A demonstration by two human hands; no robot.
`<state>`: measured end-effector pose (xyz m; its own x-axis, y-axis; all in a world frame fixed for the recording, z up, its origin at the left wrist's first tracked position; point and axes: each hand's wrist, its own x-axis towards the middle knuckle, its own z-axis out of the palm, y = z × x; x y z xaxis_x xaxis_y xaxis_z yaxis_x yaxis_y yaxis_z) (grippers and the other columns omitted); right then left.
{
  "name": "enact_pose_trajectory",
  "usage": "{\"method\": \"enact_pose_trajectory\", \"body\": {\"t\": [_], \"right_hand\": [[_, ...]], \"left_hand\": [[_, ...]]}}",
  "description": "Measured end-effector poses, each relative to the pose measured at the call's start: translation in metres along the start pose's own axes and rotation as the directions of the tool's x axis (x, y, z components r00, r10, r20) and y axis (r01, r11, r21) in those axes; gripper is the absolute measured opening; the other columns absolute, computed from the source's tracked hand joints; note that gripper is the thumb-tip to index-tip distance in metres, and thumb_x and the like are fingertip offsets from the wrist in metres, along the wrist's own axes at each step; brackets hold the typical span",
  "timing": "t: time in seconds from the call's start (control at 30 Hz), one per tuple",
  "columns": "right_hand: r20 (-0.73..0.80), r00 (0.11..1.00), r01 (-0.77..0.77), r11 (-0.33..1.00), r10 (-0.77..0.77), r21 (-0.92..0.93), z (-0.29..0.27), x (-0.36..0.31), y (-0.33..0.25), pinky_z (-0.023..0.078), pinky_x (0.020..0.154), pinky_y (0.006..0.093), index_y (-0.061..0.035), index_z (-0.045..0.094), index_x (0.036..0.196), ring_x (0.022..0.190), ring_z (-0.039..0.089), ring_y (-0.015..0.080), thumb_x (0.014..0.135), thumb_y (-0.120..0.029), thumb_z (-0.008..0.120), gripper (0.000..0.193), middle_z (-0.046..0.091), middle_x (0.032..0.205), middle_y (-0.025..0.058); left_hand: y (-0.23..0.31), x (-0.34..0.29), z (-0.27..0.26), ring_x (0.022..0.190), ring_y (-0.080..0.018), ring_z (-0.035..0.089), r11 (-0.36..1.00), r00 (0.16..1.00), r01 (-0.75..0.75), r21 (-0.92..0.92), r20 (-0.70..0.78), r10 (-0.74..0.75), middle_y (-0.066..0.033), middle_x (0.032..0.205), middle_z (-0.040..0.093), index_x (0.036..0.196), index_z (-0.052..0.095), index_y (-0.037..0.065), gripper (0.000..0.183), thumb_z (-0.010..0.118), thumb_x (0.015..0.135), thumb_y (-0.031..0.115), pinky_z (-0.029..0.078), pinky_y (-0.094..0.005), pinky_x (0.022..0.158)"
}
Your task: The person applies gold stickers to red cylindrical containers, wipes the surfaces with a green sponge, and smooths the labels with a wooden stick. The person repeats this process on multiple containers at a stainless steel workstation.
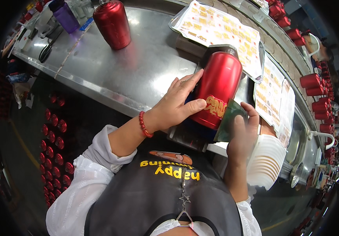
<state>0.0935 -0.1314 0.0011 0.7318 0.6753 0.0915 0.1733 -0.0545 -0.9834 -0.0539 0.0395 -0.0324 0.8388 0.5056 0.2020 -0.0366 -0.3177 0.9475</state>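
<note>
A glossy red bottle lies tilted on a dark support at the table's near edge. Near its lower end is a gold decal. My left hand grips the bottle from the left, fingers along its side and thumb pressed beside the decal. On the other side, my right hand, partly smeared by motion, pinches a thin green see-through scraper. The scraper's edge meets the bottle just right of the decal. Part of the support is hidden beneath the bottle and my hands.
Another red bottle stands on the metal table, with a purple bottle farther left. Printed sheets lie on a tray, more sheets to the right. A white ribbed stack sits by my right arm. Red bottles crowd the lower left.
</note>
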Motion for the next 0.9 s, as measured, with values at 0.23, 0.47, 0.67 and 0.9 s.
{"method": "enact_pose_trajectory", "body": {"t": [0.23, 0.47, 0.67, 0.9], "right_hand": [[0.098, 0.979, 0.201, 0.936, -0.18, -0.288, 0.015, 0.006, -0.03, 0.049, 0.083, 0.0295, 0.0005, 0.056, 0.124, 0.093, 0.062, 0.0173, 0.097, -0.008, 0.053, 0.028, 0.064, 0.105, 0.0126], [0.215, 0.932, 0.362, 0.717, -0.292, -0.596, 0.036, 0.019, -0.06, 0.052, 0.061, 0.0411, 0.0002, 0.057, 0.118, 0.063, 0.067, 0.0338, 0.095, -0.01, 0.055, 0.025, 0.065, 0.075, 0.0196], [0.313, 0.899, 0.433, 0.505, -0.307, -0.747, 0.059, 0.028, -0.073, 0.052, 0.058, 0.0454, -0.0015, 0.059, 0.112, 0.062, 0.067, 0.0385, 0.092, -0.01, 0.058, 0.022, 0.066, 0.071, 0.0223], [0.308, 0.881, 0.473, 0.65, -0.359, -0.596, 0.056, 0.032, -0.074, 0.053, 0.059, 0.0401, -0.0013, 0.061, 0.114, 0.063, 0.069, 0.0333, 0.093, -0.007, 0.058, 0.022, 0.066, 0.074, 0.0209]], "left_hand": [[-0.006, -0.015, 0.003, 0.147, -0.0405, 0.028, 0.816, 0.97, -0.217, 0.536, 0.02, 0.244, -0.0206, 0.14, 0.052, 0.158, 0.023, 0.002, 0.109, 0.076, 0.079, 0.056, 0.009, -0.0618, 0.119], [0.002, -0.013, 0.005, 0.137, -0.043, 0.04, 0.723, 0.914, -0.285, 0.63, -0.047, 0.402, -0.0212, 0.094, 0.064, 0.153, 0.034, -0.002, 0.102, 0.075, 0.078, 0.055, 0.011, -0.0713, 0.114], [0.006, -0.016, 0.003, 0.136, -0.0419, 0.042, 0.728, 0.913, -0.281, 0.625, -0.06, 0.404, -0.0201, 0.087, 0.063, 0.15, 0.04, -0.004, 0.096, 0.072, 0.08, 0.054, 0.011, -0.0717, 0.113], [0.002, -0.019, 0.006, 0.137, -0.0415, 0.042, 0.779, 0.918, -0.25, 0.575, -0.115, 0.379, -0.0176, 0.095, 0.066, 0.148, 0.043, -0.001, 0.089, 0.075, 0.081, 0.048, 0.012, -0.0687, 0.115]]}}
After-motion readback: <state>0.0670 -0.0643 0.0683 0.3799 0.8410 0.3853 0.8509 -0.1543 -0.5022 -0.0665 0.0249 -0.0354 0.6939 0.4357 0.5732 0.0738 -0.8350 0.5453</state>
